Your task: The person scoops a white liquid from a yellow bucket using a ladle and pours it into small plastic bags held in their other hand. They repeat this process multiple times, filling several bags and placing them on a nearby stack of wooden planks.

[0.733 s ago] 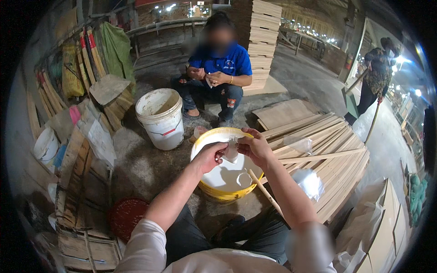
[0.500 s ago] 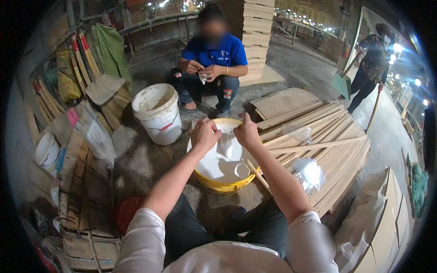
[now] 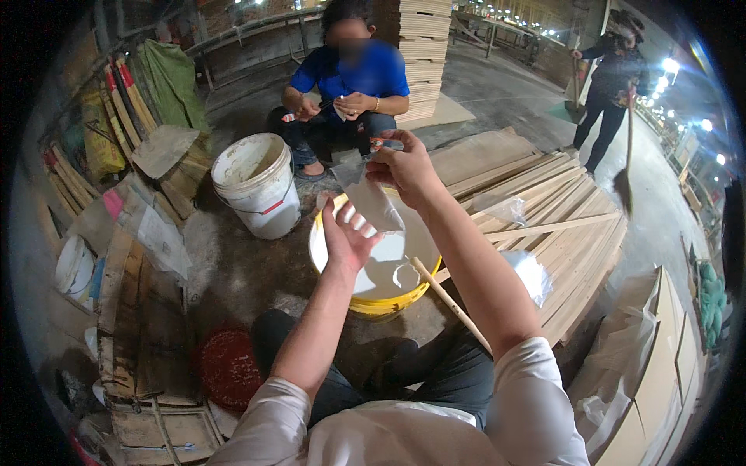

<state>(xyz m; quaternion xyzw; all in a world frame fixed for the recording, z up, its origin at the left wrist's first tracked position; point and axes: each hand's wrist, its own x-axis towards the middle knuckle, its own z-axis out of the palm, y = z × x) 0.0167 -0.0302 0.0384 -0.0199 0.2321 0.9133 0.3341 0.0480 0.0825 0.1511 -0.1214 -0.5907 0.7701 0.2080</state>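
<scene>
My right hand [image 3: 404, 169] is closed in a pinch on the top of a clear plastic bag [image 3: 374, 205] with white contents. Its filled lower part hangs tilted above a yellow-rimmed tub [image 3: 379, 304] of white liquid or paste. My left hand [image 3: 350, 237] is open, palm up and fingers spread, next to the bag's lower part; whether it touches the bag I cannot tell. A wooden stick [image 3: 449, 301] leans on the tub's near right rim, beside a pale ring-like mark in the white surface.
A white bucket [image 3: 256, 190] stands left of the tub. Wooden strips [image 3: 559, 225] lie at right with crumpled plastic [image 3: 528, 276] on them. Across from me crouches a co-worker in a blue shirt [image 3: 350, 78], handling small items. Another person [image 3: 614, 93] stands far right with a broom [image 3: 624, 186].
My left hand has let go of the bag's top and opened below it. My right hand has raised the bag, now tilted. The co-worker's hands have moved apart; the far person has shifted.
</scene>
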